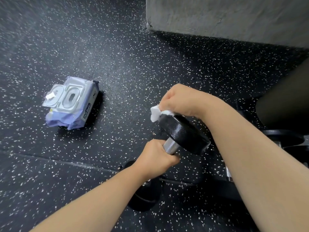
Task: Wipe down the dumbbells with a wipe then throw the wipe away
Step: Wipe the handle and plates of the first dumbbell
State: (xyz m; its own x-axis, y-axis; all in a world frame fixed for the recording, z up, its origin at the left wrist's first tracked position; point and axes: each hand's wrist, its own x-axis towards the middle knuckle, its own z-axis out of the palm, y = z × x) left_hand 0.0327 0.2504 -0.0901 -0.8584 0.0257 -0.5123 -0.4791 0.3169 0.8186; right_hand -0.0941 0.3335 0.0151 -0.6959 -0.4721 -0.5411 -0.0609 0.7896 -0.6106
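A black dumbbell [184, 131] with a knurled steel handle is tilted, its far head raised above the speckled floor. My left hand [157, 158] grips the handle just below that head. My right hand [182, 100] holds a bunched white wipe [155, 113] against the top edge of the raised head. The dumbbell's lower head [143, 198] lies dark under my left forearm, mostly hidden. A second dumbbell [284, 141] lies on the floor at the right, partly behind my right arm.
A lilac pack of wipes [73, 104] lies on the floor at the left with its plastic lid flipped open. A grey concrete block or wall base [225, 19] fills the upper right. A dark rounded object [287, 104] sits at the right edge.
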